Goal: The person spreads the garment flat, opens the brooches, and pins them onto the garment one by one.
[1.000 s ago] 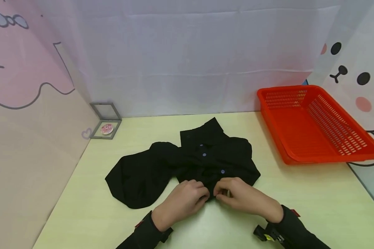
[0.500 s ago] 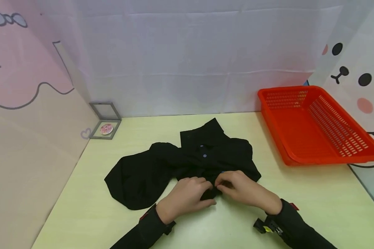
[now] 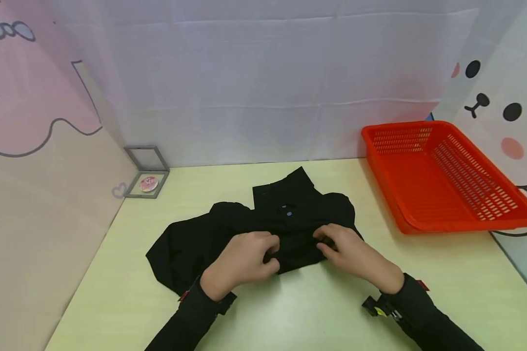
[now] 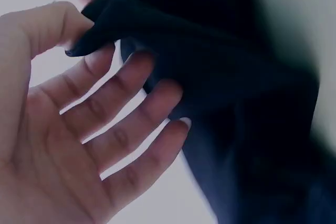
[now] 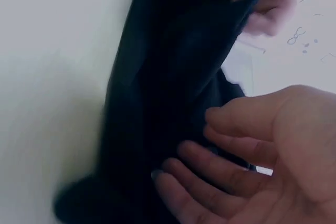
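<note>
Shirt (image 3: 295, 239) lies on the table (image 3: 298, 312), between left hand (image 3: 241, 256) and right hand (image 3: 349, 251); basket (image 3: 383, 180) stands right of the shirt; hinged frame (image 3: 151, 172), round piece (image 3: 149, 184) inside, occupies rear left corner; curtain (image 3: 246, 87) hangs behind

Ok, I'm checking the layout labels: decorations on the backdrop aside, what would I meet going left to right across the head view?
Open grey-framed case → left hand → blue shirt button → right hand → red plastic basket. Black collared shirt left out: it overlaps both hands.
</note>
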A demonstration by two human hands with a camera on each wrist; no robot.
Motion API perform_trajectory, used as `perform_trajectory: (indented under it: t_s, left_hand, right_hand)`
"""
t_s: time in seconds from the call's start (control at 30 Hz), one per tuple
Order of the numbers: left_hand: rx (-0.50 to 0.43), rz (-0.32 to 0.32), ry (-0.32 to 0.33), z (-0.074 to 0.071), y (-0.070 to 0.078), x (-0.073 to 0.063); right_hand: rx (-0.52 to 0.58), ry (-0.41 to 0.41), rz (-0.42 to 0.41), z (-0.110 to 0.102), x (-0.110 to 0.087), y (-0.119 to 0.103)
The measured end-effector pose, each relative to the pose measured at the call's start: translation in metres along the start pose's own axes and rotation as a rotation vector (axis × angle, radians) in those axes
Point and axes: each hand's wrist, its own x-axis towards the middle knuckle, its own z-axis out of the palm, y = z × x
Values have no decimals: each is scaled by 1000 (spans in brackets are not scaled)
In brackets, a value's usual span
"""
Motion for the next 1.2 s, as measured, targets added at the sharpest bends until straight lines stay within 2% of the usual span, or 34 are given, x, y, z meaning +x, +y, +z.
perform_trajectory:
  t_s: [0.13, 0.27, 0.43, 0.6, 0.67, 0.73, 0.87, 0.97, 1.03, 1.1, 1.2]
  left_hand:
    - [-59, -23, -10, -22, -16, -6]
    - [-102, -26, -29, -39, -26, -13]
    - [-125, -33, -50, -51, -33, -18]
    - [-130, -76, -13, -62, -40, -24]
    - [-135, -86, 7, -64, -41, -26]
    - [-152, -85, 14, -65, -41, -26]
    - [-212, -46, -43, -58, -36, -22]
    - [-258, -17, -129, -51, -30, -17]
    - [-277, -11, -174, -48, -27, -16]
    - [-285, -16, -199, -49, -26, -16]
    - [-274, -50, -173, -56, -31, -20]
  right_hand:
    - [-121, 68, 65, 0, 0, 4]
    - [-140, 102, 170, 2, 0, 4]
    - [-194, 156, 281, 4, -1, 8]
    - [-188, 162, 295, 4, -1, 11]
    - [-131, 153, 283, 4, 1, 11]
    - [-50, 132, 232, 7, 3, 11]
    - [147, 38, 79, 15, 3, 7]
    - [263, -37, 29, 21, 2, 2]
    - [270, -41, 23, 24, 2, -2]
    - [219, 3, 51, 26, 2, -4]
    - [92, 81, 134, 23, 2, -5]
